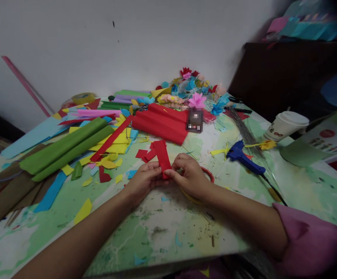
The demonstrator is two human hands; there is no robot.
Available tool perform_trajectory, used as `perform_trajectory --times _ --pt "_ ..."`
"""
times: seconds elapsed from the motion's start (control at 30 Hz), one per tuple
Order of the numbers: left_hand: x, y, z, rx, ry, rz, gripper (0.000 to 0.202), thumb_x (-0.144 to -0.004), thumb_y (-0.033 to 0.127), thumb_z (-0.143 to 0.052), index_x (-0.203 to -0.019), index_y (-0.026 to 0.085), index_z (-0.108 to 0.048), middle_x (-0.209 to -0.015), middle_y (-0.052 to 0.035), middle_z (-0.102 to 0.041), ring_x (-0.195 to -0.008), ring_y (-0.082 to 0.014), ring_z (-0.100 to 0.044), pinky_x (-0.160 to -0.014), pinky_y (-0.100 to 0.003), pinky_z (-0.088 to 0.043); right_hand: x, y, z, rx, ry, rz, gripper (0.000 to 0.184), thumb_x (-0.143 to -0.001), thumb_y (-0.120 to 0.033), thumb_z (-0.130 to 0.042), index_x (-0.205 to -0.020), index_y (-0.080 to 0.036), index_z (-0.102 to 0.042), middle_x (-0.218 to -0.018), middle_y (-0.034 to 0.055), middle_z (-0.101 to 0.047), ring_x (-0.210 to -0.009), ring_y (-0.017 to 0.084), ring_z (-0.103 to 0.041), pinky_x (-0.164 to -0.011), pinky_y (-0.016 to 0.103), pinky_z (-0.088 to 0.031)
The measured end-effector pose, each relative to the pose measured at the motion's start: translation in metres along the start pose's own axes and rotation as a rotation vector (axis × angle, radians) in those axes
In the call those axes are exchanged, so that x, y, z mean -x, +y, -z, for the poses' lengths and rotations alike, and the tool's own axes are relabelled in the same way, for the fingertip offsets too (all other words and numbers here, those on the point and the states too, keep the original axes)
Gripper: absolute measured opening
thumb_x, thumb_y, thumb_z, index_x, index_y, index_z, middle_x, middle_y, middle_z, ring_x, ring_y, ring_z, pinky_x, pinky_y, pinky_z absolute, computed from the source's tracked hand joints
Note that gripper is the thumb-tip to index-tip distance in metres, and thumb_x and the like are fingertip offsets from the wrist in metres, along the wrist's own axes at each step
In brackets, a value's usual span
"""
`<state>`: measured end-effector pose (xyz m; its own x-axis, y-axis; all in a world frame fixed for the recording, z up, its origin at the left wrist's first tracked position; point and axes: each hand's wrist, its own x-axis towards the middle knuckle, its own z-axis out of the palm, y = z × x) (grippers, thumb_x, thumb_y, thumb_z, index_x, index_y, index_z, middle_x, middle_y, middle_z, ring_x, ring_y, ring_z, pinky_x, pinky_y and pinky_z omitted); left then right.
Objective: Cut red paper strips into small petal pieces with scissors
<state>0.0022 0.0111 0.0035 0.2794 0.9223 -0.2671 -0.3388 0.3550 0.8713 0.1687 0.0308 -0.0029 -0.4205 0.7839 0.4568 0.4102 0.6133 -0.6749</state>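
A strip of red crepe paper (163, 155) stands up between my two hands, its lower end pinched. My left hand (148, 179) has its thumb and fingers closed on the strip's left edge. On the other side, my right hand (192, 175) pinches the same strip between thumb and curled fingers. Around and under the right hand show a red-orange loop (209, 175) and a yellow curved edge (190, 197), which look like scissor handles; the rest is hidden. Small red paper pieces (145, 154) lie just behind the strip.
Folded red crepe paper (161, 123) and green crepe paper (66, 145) lie behind and left. Paper flowers (197, 100) crowd the back. A blue glue gun (245, 159), thin wires (245, 130) and a white lidded cup (286, 126) are on the right.
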Motion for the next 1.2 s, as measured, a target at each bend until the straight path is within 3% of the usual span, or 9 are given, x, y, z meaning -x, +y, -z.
perform_trajectory --times 0.37,0.57,0.97,1.2 --pt "0.0005 -0.0023 0.0002 0.021 0.019 -0.014 0.031 -0.067 0.040 -0.077 -0.067 0.012 -0.062 -0.063 -0.0011 -0.065 -0.060 -0.0120 -0.061 -0.064 -0.028 -0.055 -0.0004 -0.0023 -0.0004 -0.012 -0.012 -0.048 0.028 -0.082 -0.024 -0.064 -0.059 -0.017 -0.051 -0.067 -0.0008 -0.048 -0.068 0.013 -0.046 -0.064 0.026 -0.034" --pt "0.0000 -0.0013 -0.0002 -0.212 -0.083 -0.051 0.032 -0.067 0.034 -0.078 -0.088 0.012 -0.067 -0.077 -0.0038 -0.069 -0.068 -0.0117 -0.062 -0.068 -0.023 -0.050 -0.0013 0.0006 -0.0013 0.010 -0.023 -0.072 0.024 -0.081 -0.016 -0.061 -0.059 -0.017 -0.051 -0.067 -0.0009 -0.048 -0.068 0.013 -0.045 -0.063 0.025 -0.032" --pt "-0.0025 -0.0008 0.0029 -0.260 -0.083 -0.043 0.036 -0.067 0.035 -0.078 -0.092 0.012 -0.065 -0.075 -0.0036 -0.069 -0.065 -0.0114 -0.062 -0.065 -0.023 -0.048 -0.0027 0.0026 0.0009 -0.041 -0.046 -0.084 0.038 -0.094 -0.030 -0.045 -0.057 -0.018 -0.045 -0.064 -0.0011 -0.045 -0.065 0.013 -0.044 -0.063 0.027 -0.031" --pt "0.0022 0.0011 -0.0016 -0.275 -0.049 -0.034 0.032 -0.067 0.035 -0.077 -0.086 0.012 -0.066 -0.073 -0.0031 -0.070 -0.061 -0.0109 -0.062 -0.061 -0.022 -0.048 -0.0031 0.0017 -0.0003 -0.184 0.001 -0.166 0.023 -0.085 -0.034 -0.056 -0.069 -0.017 -0.055 -0.068 -0.0002 -0.054 -0.065 0.012 -0.047 -0.061 0.026 -0.035"
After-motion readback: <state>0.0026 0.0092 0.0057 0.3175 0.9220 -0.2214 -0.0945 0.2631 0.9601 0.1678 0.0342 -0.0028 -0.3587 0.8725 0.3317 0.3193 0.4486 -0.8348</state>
